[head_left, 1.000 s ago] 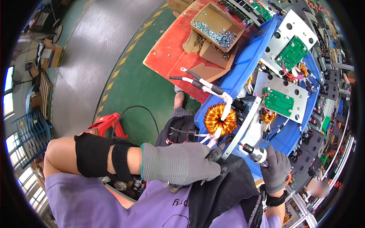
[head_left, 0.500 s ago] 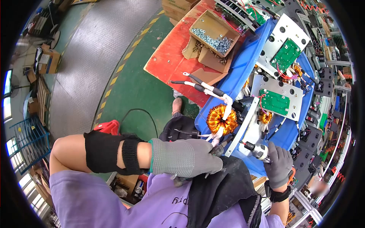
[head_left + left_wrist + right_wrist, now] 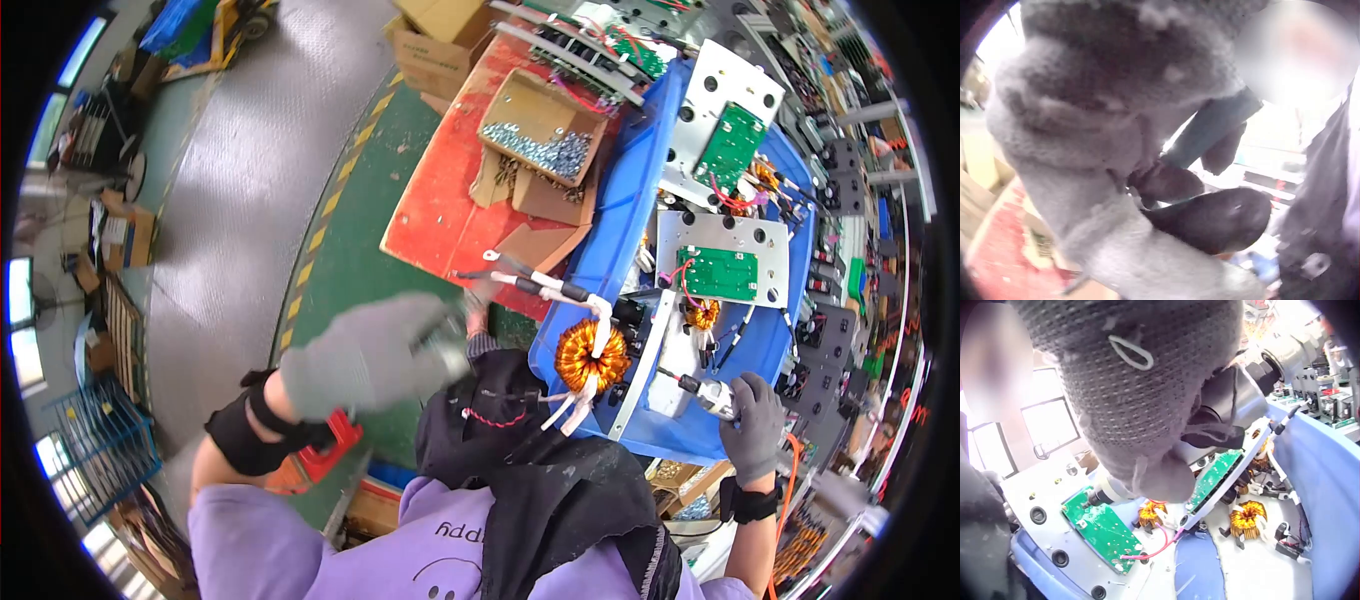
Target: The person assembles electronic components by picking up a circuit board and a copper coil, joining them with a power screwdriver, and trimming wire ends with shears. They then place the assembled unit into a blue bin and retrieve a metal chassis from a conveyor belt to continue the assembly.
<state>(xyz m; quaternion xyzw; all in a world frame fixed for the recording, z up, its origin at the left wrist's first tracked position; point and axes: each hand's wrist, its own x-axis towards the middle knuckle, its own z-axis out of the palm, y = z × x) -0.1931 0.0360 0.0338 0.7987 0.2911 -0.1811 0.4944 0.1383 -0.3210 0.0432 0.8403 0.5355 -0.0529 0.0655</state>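
Power screwdriver (image 3: 716, 398) is gripped by the gloved right hand (image 3: 757, 430), over the blue bin (image 3: 630, 170). The left hand (image 3: 365, 355) appears blurred above the green floor (image 3: 350, 262); whether it holds something, I cannot tell

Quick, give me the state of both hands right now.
Left hand: closed round an item too unclear to name.
Right hand: closed, holding a power screwdriver.

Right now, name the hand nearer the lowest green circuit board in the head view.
Right. The right hand, holding a screwdriver, is below the lowest green circuit board in that view; the left hand is farther off leftward, beyond the copper toroidal coil.
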